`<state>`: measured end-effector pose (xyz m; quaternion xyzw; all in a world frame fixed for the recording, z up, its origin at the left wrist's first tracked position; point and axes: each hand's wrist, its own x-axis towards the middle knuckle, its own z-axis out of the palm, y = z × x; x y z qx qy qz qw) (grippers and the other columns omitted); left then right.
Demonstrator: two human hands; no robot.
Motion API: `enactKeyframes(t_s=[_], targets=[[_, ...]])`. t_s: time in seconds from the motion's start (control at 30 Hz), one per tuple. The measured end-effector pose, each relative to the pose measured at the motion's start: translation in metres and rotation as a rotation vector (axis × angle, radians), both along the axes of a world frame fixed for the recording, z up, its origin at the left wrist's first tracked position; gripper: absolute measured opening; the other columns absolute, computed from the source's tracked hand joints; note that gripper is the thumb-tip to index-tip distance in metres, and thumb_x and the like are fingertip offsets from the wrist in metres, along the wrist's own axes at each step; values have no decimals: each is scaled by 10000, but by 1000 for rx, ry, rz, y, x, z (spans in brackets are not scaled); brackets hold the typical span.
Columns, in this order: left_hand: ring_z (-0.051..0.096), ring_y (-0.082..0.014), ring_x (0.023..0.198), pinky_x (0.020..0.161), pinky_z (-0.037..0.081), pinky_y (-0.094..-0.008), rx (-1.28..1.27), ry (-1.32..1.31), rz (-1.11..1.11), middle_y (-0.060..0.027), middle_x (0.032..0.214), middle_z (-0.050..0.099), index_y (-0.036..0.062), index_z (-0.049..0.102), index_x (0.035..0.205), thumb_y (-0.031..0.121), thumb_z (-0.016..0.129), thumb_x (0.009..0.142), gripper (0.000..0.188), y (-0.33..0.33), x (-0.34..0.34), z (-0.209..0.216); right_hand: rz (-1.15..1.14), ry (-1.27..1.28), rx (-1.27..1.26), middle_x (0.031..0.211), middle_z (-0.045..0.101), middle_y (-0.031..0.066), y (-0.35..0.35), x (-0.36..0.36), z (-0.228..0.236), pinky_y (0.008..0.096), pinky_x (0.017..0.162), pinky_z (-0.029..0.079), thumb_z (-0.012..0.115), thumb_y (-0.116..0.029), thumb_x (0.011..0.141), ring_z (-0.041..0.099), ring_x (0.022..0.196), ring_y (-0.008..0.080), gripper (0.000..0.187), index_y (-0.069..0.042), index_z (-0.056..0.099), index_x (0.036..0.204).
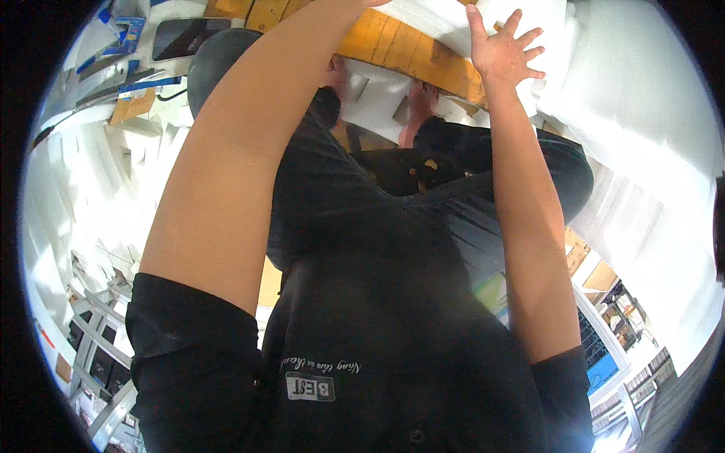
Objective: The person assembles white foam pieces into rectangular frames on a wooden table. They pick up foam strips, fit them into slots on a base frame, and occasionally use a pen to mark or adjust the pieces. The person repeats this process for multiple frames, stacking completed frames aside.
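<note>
My right hand (509,53) is open at the upper right, its fingers spread wide over white foam sheeting (438,19). Whether the palm presses on the sheeting cannot be made out. My left arm reaches up and inward to the top edge, where only a sliver of my left hand (373,2) shows; its fingers are cut off, so what it holds or touches is hidden. Beneath both arms runs the yellowish wooden table edge (400,47), with the white sheeting lying on its far side.
A large white foam sheet (642,136) hangs down on the right. At the upper left lies a dark-screened tablet-like device (189,38) near blue packaging (124,34). White wrapping material (136,158) is heaped on the left. A metal frame (106,328) stands lower left. My crossed legs and bare feet are below the table.
</note>
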<state>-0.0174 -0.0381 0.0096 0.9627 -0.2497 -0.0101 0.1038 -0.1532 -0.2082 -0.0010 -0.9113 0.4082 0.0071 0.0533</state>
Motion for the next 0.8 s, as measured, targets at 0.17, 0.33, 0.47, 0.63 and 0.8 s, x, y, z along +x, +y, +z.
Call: enactKeyframes(t_s=[0.17,0.33,0.47,0.63,0.8], targets=[[75,-429,1592,1080,-21,-898,8,3,-2,-97,1737,189,255,454,1581,890,590,748,1056,1,0,4,-21,7,-41,1680,222,262,8,2,7,752,1171,163,455,-790,915,226,1540,478,1004,-146,255,1658],[88,-424,1592,1087,-7,-893,-55,-49,-22,-104,1731,212,243,481,1565,875,594,763,1027,5,-6,8,91,-153,-10,1699,72,317,-27,-5,-35,833,1123,41,333,-966,814,83,1548,569,1188,-156,208,1673],[96,-427,1590,1083,4,-897,-56,-18,-24,-112,1723,236,240,505,1549,858,613,762,1007,0,0,4,77,-125,-9,1700,68,316,-26,-7,-32,830,1125,49,353,-956,818,86,1546,573,1194,-137,196,1673],[119,-433,1586,1070,18,-906,-103,-81,-30,-114,1719,247,242,526,1534,843,643,749,995,3,1,-3,74,-116,-27,1699,97,312,-24,-3,-32,824,1132,71,363,-944,830,113,1544,569,1172,-138,216,1669],[123,-431,1586,1067,17,-906,-131,-85,-30,-121,1722,235,249,532,1530,851,639,745,995,3,4,-6,66,-111,-20,1698,102,312,-21,-1,-30,823,1133,74,352,-944,834,120,1542,572,1163,-142,226,1667]])
